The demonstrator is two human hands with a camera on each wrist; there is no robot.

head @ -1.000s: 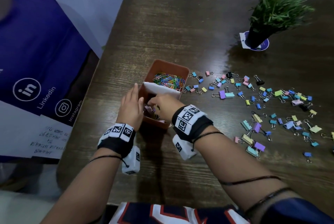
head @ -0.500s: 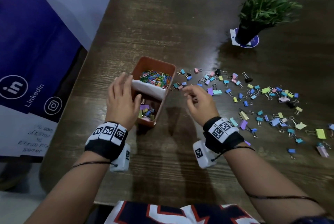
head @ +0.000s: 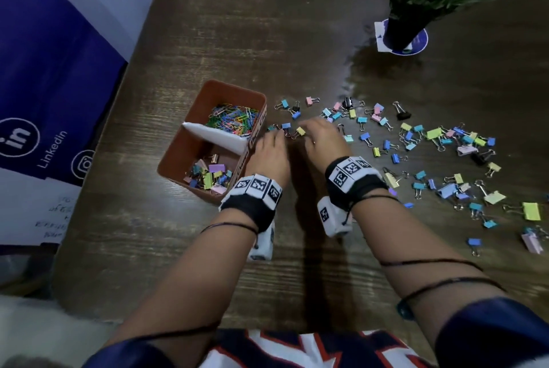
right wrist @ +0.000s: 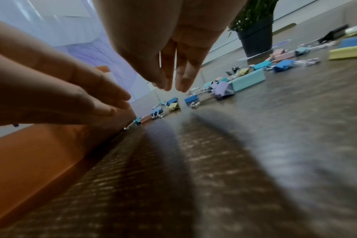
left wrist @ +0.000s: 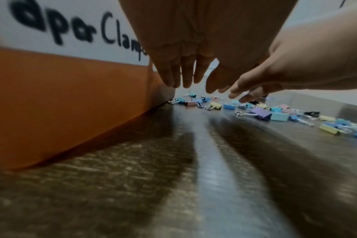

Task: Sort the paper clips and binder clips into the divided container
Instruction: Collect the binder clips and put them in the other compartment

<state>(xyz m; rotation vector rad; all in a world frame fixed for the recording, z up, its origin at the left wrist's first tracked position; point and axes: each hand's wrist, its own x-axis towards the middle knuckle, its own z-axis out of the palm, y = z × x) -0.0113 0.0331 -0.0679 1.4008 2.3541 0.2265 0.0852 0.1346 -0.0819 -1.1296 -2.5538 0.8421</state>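
Observation:
An orange divided container (head: 190, 144) stands left of centre, split by a white divider (head: 219, 137). Its far compartment holds coloured paper clips (head: 234, 119) and its near one holds binder clips (head: 209, 176). Several more binder clips (head: 430, 142) lie scattered over the table to the right. My left hand (head: 274, 139) hovers just right of the container, its fingers (left wrist: 181, 77) straight and holding nothing. My right hand (head: 319, 133) is beside it, fingers (right wrist: 171, 80) extended and empty. Both hands are over a blue clip (head: 285, 125) and a yellow clip (head: 300, 131).
A potted plant (head: 416, 5) stands on a round coaster at the back right. A blue banner (head: 44, 70) lies off the table's left edge. The container's right wall carries a white handwritten label (left wrist: 71, 32). Bare dark wood (head: 297, 263) lies nearer to me.
My right hand came out of the near compartment and moved right to the loose clips. My left hand left the container's left side and crossed to its right side.

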